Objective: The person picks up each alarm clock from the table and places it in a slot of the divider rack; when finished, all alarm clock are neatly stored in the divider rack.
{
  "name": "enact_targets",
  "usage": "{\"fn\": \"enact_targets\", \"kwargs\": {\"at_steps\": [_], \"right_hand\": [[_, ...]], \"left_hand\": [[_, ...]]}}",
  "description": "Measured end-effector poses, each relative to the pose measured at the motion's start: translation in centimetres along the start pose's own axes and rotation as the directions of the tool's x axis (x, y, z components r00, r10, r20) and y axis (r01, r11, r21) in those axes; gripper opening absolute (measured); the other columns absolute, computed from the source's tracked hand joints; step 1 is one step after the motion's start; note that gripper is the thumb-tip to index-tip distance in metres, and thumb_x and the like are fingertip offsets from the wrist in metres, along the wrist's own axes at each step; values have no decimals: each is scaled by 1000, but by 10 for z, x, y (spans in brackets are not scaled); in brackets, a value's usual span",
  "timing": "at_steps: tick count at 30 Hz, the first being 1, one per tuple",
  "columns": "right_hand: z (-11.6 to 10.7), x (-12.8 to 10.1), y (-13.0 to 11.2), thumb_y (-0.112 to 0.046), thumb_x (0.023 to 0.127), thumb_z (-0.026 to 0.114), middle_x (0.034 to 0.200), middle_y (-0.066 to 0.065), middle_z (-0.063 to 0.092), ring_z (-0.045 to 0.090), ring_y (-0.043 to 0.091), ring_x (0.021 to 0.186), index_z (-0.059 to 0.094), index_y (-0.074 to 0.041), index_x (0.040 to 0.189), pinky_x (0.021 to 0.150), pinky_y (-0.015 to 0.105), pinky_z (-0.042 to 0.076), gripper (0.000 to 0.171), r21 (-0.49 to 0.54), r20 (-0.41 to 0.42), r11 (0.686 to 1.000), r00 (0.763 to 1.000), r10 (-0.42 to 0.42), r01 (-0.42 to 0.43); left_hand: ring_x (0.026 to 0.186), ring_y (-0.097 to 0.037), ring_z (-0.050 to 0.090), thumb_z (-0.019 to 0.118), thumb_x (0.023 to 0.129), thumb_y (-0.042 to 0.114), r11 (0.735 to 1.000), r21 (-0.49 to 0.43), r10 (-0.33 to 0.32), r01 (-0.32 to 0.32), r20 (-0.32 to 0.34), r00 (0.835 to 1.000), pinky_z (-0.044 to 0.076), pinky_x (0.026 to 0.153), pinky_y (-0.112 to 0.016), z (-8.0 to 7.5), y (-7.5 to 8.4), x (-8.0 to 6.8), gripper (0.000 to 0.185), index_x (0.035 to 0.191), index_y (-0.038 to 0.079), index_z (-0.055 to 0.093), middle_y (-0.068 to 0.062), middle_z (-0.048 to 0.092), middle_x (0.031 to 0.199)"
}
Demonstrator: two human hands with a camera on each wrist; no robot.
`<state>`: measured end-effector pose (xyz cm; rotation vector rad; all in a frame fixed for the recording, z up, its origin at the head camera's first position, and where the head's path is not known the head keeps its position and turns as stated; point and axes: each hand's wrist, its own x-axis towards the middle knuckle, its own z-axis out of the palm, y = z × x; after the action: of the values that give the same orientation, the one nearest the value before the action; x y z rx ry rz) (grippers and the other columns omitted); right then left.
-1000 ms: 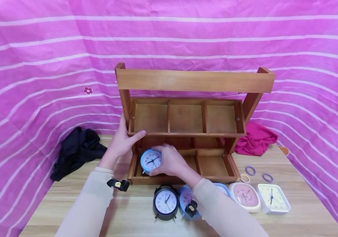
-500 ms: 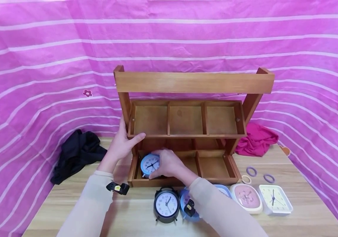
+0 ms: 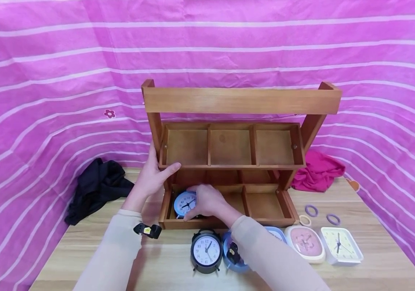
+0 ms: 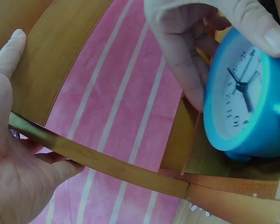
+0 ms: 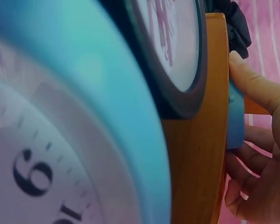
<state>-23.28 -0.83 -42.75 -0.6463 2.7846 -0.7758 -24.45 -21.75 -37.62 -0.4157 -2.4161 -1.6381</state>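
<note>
A two-tier wooden shelf (image 3: 242, 100) with divided trays stands on the table. My left hand (image 3: 149, 178) grips its left side, thumb over the front edge of the upper tray and fingers behind the upright (image 4: 60, 60). Inside the lower tray's left compartment sits a round blue alarm clock (image 3: 183, 203), leaning back with its white dial facing out. My right hand (image 3: 207, 201) holds this clock by its right side, thumb at the front lower rim. In the left wrist view, the clock's blue rim (image 4: 214, 116) is down within the compartment walls.
In front of the shelf stand a black alarm clock (image 3: 206, 251), a blue clock (image 3: 233, 264) partly under my right sleeve, a pink-faced clock (image 3: 305, 243) and a yellow-faced square clock (image 3: 341, 245). Several rings (image 3: 311, 210) lie right, black cloth (image 3: 98, 188) left, pink cloth (image 3: 318, 171) behind.
My right hand has lowered the blue alarm clock a little into the lower left compartment, and the clock leans back more. My left hand keeps its grip on the shelf.
</note>
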Motion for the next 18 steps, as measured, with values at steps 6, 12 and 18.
{"fn": "enact_targets", "kwargs": {"at_steps": [6,12,18], "right_hand": [[-1,2,4,-41,77,93,120,-3,74,63,18,109,74,-23,133,105,50,49,62,-82,42,997,999,17,-14],[-3,3,5,-48,74,94,123,-4,74,61,18,111,72,-24,135,108,53,45,68,-99,73,995,997,35,-27],[-3,2,5,-48,75,93,127,-3,72,61,20,114,70,-23,137,110,55,44,71,-108,79,994,996,28,-19]], "left_hand": [[149,-33,39,77,96,31,1000,-27,9,-9,-2,1000,38,116,-64,0,0,0,103,163,48,0,0,24,170],[147,-33,40,76,97,31,999,-27,29,-29,6,1000,36,118,-62,-1,0,0,102,163,47,0,-1,25,169],[147,-33,41,75,97,32,999,-34,20,-20,5,1000,37,116,-64,-1,-3,0,100,162,50,1,-1,27,168]]}}
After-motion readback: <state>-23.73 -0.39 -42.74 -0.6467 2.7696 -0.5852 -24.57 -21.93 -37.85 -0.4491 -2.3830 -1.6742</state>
